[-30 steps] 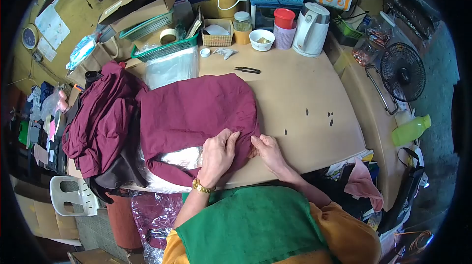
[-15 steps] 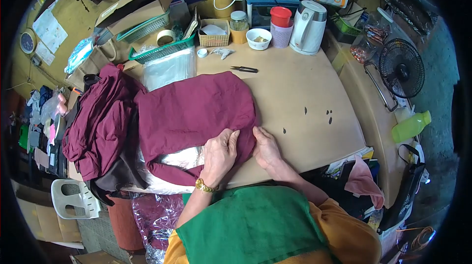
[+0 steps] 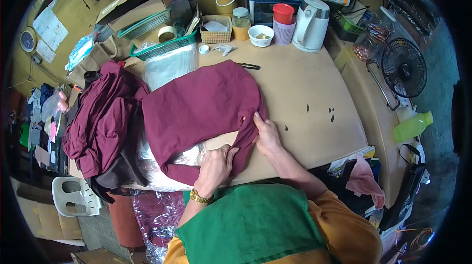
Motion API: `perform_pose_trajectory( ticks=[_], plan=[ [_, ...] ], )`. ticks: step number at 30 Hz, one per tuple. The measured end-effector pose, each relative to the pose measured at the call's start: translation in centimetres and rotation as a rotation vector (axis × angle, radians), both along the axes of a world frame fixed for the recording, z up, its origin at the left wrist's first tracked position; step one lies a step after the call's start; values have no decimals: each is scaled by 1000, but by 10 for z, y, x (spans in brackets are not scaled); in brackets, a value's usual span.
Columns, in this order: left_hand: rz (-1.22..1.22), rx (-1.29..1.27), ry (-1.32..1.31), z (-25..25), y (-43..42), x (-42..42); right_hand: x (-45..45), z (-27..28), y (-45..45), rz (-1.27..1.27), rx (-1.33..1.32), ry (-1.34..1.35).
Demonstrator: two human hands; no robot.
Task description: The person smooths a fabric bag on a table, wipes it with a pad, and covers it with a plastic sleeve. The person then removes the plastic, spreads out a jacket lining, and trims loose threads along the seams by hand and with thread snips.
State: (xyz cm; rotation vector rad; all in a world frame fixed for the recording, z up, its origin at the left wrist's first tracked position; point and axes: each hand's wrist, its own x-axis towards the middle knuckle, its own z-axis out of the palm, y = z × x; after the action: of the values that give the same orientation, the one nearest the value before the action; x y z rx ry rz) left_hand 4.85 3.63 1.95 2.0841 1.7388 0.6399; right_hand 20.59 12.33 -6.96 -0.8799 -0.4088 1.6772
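A maroon garment [image 3: 201, 97] lies spread on the tan table [image 3: 305, 92], with a gap in its near side where the table and clear plastic show. My left hand [image 3: 215, 168], with a gold watch at the wrist, is closed on the strip of cloth near the table's front edge. Higher up, at the garment's right edge, my right hand [image 3: 268, 135] pinches the fabric between thumb and fingers. Clear plastic bags [image 3: 169, 67] lie under and behind the cloth. Black thread snips [image 3: 250, 66] stick out partly from behind the garment's far edge.
A second maroon garment [image 3: 105, 121] is heaped at the left. Along the back stand a green basket [image 3: 162, 50], a jar [image 3: 241, 23], a white bowl [image 3: 260, 35] and a white kettle [image 3: 310, 26]. A black fan [image 3: 403, 67] and green bottle [image 3: 413, 127] are at the right.
The garment has shifted away from me and now partly covers the snips. My right hand has moved up its edge, my left slightly down, and the gap in the cloth has widened.
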Motion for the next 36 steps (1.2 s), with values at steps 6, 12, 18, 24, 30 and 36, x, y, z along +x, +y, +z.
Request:
perform_pose_trajectory(
  ticks=[6,12,18,24,30,36],
  plan=[
    [23,-55,-85,11,4,2,-4,-27,18,37,62,-365],
    [88,147,-214,1,27,6,-7,22,-30,294,586,-345],
    [115,129,-202,-3,24,9,2,20,-22,104,137,-155],
    [71,162,-185,-3,22,7,1,24,-12,-52,153,-24],
    [118,244,-161,3,48,11,-15,20,-28,59,289,-184],
    [50,184,-200,10,56,13,-12,16,-28,127,72,167]
  ],
)
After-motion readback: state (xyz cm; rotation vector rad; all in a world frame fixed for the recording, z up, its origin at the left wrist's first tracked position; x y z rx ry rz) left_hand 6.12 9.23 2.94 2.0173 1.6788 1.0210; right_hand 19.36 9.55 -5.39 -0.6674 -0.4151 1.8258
